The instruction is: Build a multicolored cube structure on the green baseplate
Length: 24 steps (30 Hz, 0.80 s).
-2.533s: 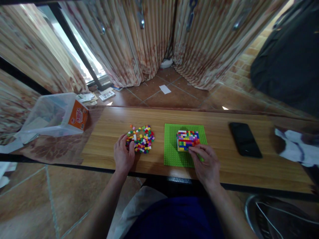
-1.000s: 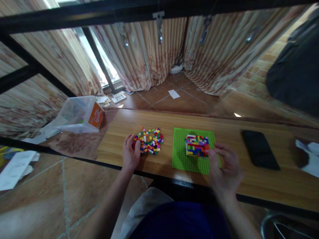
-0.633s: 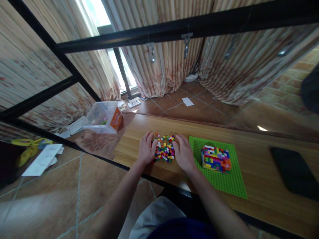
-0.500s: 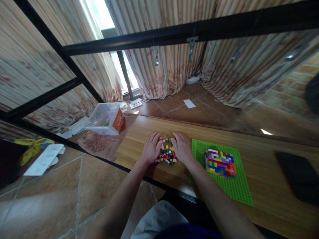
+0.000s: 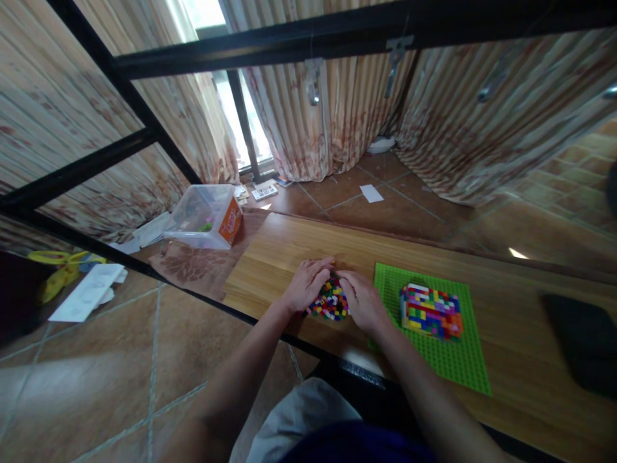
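Observation:
A heap of small multicoloured building bricks (image 5: 331, 301) lies on the wooden table (image 5: 270, 257). Cupped round its left and far side is my left hand (image 5: 308, 283), fingers stretched out and holding nothing I can see. My right hand (image 5: 360, 296) curves along the heap's right side, its fingers also extended. The fingertips of both hands come close together at the far edge and hide part of the bricks. Right of my right hand, a block built of coloured bricks (image 5: 431, 312) sits on a green baseplate (image 5: 385, 283).
A dark flat object (image 5: 581, 341) lies at the table's right. On the floor beyond the left end stands a clear plastic box (image 5: 197, 218) with an orange label. A black metal frame (image 5: 270, 51) crosses in front of the curtains (image 5: 299, 128).
My hands have drawn closer together at the far side of the heap, and the bricks between them look more tightly gathered. The view has shifted slightly.

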Each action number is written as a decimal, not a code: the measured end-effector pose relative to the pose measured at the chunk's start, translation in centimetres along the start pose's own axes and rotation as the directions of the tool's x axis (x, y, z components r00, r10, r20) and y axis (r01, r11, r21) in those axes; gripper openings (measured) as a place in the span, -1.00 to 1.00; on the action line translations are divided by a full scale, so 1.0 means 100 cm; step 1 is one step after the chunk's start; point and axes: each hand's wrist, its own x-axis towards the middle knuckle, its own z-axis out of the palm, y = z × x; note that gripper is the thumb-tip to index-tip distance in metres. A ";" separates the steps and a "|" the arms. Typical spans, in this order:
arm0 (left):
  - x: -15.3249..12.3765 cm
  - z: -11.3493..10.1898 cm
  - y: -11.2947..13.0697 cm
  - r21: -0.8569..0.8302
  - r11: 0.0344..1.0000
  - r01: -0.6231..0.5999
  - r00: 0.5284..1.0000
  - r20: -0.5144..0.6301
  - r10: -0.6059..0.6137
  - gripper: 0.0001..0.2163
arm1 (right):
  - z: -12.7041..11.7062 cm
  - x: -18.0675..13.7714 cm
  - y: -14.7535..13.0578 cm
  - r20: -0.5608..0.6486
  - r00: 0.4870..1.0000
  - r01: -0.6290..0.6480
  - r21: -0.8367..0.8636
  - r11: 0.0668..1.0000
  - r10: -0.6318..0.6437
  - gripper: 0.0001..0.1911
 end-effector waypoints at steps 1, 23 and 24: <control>0.000 0.000 0.001 -0.036 0.999 0.014 1.000 -0.007 -0.014 -0.59 | -0.003 0.000 0.000 -0.027 1.000 -0.016 -0.001 1.000 0.016 -0.58; -0.051 0.040 0.018 -0.243 0.945 0.217 0.807 -0.500 -0.314 -0.55 | -0.004 0.029 -0.002 0.207 0.974 0.143 -0.250 0.957 -0.092 -0.72; -0.052 0.040 0.018 -0.250 0.944 0.215 0.802 -0.507 -0.317 -0.56 | -0.002 0.031 -0.004 0.216 0.972 0.150 -0.271 0.951 -0.092 -0.71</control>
